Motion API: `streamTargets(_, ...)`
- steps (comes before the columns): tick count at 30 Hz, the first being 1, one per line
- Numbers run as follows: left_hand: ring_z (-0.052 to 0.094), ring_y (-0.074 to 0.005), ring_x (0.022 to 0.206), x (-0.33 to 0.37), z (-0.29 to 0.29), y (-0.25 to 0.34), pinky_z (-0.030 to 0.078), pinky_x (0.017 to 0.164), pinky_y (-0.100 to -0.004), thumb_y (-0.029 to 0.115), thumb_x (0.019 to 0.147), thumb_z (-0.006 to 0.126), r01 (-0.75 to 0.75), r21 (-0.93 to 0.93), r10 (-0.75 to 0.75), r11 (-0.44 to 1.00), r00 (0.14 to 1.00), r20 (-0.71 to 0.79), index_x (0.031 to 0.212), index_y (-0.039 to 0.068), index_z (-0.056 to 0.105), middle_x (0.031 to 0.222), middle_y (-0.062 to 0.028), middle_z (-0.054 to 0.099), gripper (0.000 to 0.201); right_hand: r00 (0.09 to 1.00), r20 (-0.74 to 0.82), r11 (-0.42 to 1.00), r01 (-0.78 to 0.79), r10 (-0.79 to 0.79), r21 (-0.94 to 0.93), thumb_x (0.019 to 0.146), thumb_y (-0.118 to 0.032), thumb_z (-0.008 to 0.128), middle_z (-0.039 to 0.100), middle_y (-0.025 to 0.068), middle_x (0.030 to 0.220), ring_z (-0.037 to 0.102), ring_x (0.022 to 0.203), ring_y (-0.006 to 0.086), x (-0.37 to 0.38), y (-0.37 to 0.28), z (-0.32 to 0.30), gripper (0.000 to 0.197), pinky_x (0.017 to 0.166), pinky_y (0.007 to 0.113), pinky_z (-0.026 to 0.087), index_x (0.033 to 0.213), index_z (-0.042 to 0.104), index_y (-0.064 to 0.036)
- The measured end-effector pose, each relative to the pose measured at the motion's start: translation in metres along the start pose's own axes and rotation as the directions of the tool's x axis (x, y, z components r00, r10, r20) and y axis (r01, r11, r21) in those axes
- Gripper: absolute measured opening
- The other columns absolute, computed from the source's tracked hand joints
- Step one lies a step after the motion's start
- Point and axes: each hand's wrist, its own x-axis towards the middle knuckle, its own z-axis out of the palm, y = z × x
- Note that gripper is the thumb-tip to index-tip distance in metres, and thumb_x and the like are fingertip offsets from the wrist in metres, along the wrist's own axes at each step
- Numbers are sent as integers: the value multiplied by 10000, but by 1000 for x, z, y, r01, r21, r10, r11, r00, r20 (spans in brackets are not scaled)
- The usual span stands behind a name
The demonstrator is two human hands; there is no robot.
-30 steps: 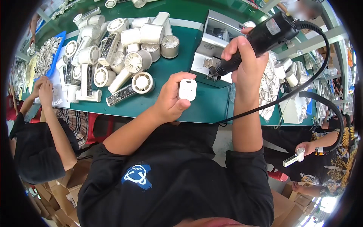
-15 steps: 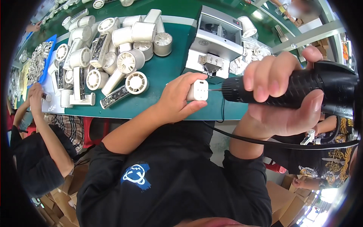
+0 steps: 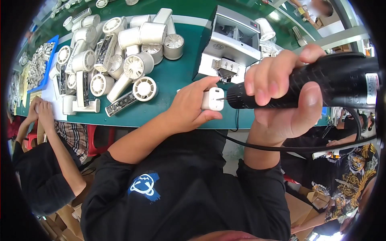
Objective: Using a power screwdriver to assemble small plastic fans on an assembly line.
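Note:
My left hand (image 3: 185, 103) grips a small white plastic housing (image 3: 217, 105) between thumb and fingers, its end face with small holes turned to the right. Wrapped round a thick black electric screwdriver (image 3: 341, 82), my right hand (image 3: 281, 90) holds the tool level, pointing left. The thin bit meets the end face near its upper holes; whether it sits inside a hole is too small to tell. A black cord (image 3: 277, 149) loops below my right wrist.
Beyond my hands stands a grey-and-black screw feeder (image 3: 243, 47). White fan-like housings (image 3: 138, 66) with round grilles are piled at left, near a blue tray (image 3: 55, 50) of small parts. A co-worker's hands (image 3: 40, 110) are at far left; another person (image 3: 345, 168) is at right.
The screwdriver and my right hand have moved left, bringing the bit against the housing. The housing has shifted slightly right and down. At left, the co-worker's hands have lowered.

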Motion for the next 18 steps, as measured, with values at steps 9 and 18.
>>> streamTargets(9,533,-237,782,-15,-4,-13,436,692,-312,454,776,622,0,-161,-6,987,999,-36,1191,4,383,922,-109,526,657,964,-264,937,-62,-33,-343,828,-83,499,490,83,618,488,507,172,13,39,-44,264,525,327,445,1045,402,29)
streamTargets(18,516,-182,774,-18,-3,-15,428,683,-283,498,778,602,26,-227,-42,973,997,-63,1198,7,376,915,-91,516,685,938,-327,945,-208,118,-253,796,-36,527,468,82,581,478,490,176,3,41,-41,241,502,307,432,1004,408,-6)
